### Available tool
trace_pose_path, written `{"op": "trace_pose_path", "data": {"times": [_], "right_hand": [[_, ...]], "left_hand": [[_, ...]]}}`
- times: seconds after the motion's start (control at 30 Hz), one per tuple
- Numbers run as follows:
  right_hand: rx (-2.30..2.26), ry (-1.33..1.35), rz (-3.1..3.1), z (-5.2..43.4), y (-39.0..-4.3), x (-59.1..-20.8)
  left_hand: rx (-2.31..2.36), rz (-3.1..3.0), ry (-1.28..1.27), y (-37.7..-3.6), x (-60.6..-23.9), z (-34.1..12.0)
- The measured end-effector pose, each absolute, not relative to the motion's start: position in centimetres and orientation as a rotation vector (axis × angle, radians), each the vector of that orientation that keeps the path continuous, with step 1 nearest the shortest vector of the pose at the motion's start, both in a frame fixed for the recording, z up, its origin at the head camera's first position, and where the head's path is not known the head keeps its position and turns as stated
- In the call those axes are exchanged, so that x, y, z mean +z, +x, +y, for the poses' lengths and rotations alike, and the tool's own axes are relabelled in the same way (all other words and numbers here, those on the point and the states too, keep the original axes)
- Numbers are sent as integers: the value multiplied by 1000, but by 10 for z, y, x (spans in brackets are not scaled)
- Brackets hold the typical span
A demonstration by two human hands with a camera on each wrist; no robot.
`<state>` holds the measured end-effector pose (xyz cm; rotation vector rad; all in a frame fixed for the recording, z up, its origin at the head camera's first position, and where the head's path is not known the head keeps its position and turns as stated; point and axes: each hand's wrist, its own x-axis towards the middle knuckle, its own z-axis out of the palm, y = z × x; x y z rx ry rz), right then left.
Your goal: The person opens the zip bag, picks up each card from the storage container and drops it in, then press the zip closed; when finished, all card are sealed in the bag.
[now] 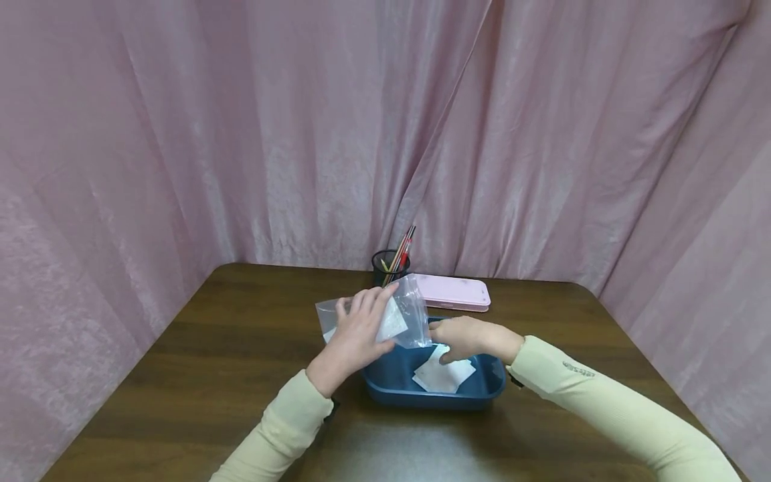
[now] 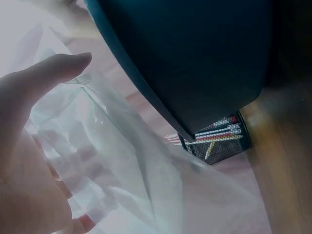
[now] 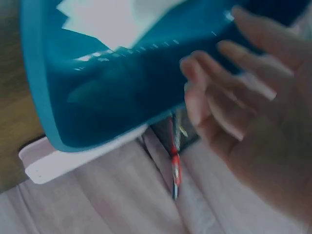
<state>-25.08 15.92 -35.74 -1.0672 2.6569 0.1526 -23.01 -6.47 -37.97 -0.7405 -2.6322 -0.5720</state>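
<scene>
A clear bag (image 1: 385, 314) with a white sheet inside is held up over the near-left end of the blue tray (image 1: 385, 391). The left hand (image 1: 355, 338) grips the bag, fingers spread over its front; in the left wrist view the thumb (image 2: 53, 73) lies on the plastic. The right hand (image 1: 464, 338) hovers over the tray beside the bag's right edge, fingers loosely bent, and whether they pinch the bag cannot be told. White paper (image 1: 442, 375) lies in the tray, partly hidden by that hand. Behind stand a pen cup (image 1: 390, 266) and a pink case (image 1: 458, 292). The right wrist view is blurred.
</scene>
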Motion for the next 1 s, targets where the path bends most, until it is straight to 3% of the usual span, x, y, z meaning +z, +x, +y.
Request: {"op": "trace_pose_path", "data": {"times": [0.43,1.0], "right_hand": [[397,-1008,2470,140,-251,-384],[681,-1148,2417,138,-259,-396]], "left_hand": [[-541,-2610,-741,-232,-382,-69],[-554,-2624,-734,-232,-378,-71]]}}
